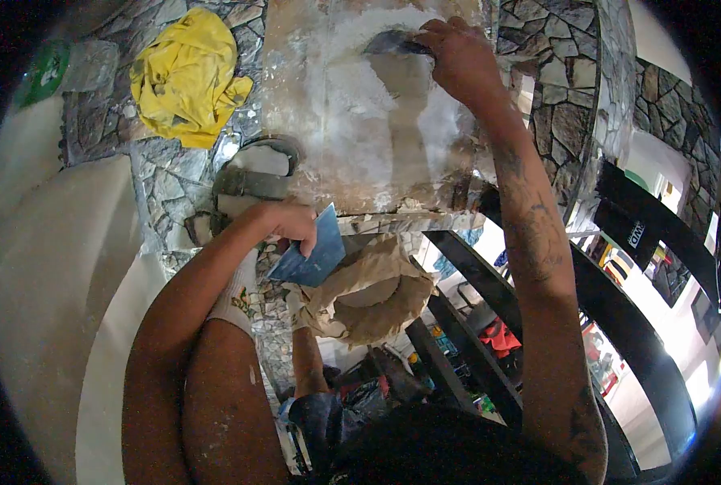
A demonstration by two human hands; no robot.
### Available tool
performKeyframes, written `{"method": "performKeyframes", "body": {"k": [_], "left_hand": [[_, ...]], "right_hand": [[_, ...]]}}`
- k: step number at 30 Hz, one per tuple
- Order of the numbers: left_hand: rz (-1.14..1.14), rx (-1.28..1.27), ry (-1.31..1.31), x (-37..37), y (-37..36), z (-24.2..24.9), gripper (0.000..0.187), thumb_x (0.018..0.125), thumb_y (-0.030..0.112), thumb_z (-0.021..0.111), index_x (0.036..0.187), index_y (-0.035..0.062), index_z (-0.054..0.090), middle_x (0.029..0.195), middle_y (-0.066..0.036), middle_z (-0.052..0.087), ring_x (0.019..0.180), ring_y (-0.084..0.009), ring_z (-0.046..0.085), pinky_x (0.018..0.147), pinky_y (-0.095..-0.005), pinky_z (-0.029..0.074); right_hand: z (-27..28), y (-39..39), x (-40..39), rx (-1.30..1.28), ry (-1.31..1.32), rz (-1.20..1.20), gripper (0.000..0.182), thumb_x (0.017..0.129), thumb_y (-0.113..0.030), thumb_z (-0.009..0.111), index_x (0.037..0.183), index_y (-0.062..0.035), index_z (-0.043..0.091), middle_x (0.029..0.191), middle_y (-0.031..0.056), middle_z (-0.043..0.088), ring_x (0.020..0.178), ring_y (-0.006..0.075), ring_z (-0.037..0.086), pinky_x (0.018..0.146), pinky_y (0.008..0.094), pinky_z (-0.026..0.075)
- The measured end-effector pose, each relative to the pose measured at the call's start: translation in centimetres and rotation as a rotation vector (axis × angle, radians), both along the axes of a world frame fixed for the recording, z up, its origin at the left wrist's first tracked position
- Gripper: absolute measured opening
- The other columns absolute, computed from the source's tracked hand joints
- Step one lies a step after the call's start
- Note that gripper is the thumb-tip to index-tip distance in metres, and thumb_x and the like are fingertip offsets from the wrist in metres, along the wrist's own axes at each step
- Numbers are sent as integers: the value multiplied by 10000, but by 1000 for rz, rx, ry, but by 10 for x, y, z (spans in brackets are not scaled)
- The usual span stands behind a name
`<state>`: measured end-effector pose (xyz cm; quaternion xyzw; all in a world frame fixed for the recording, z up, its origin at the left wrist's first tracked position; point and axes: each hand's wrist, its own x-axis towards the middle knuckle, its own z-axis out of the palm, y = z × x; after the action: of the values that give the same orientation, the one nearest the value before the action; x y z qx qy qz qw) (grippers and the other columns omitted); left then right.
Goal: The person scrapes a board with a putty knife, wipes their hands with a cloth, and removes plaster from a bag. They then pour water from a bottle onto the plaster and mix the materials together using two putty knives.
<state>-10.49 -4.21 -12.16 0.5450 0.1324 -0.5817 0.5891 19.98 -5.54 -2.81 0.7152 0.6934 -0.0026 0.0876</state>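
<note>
My right hand is closed on a dark flat scraper, which lies against the worn slab near its far edge. Whitish powder or paste coats the slab, and a darker wiped strip runs down from the scraper towards me. Nearer to my body, my left hand grips a blue flat spreader by its upper edge, just off the slab's front edge. Below and right of the spreader stands an opened brown paper bag with its rim rolled down and pale material inside.
A crumpled yellow cloth lies on stone-patterned flooring left of the slab, with a dark-rimmed container below it. Black slats slope down at the right, with a lower level visible between them. A green-and-clear container sits far left.
</note>
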Motion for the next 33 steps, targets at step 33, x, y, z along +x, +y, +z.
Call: {"method": "performKeyframes", "body": {"k": [33], "left_hand": [[2, 13, -69, -2, -3, -6, 506, 515, 241, 762, 886, -46, 574, 776, -158, 636, 655, -265, 604, 555, -394, 478]], "right_hand": [[9, 10, 5, 6, 40, 187, 510, 606, 68, 547, 1066, -145, 606, 1130, 17, 572, 1061, 252, 510, 886, 405, 429]]}}
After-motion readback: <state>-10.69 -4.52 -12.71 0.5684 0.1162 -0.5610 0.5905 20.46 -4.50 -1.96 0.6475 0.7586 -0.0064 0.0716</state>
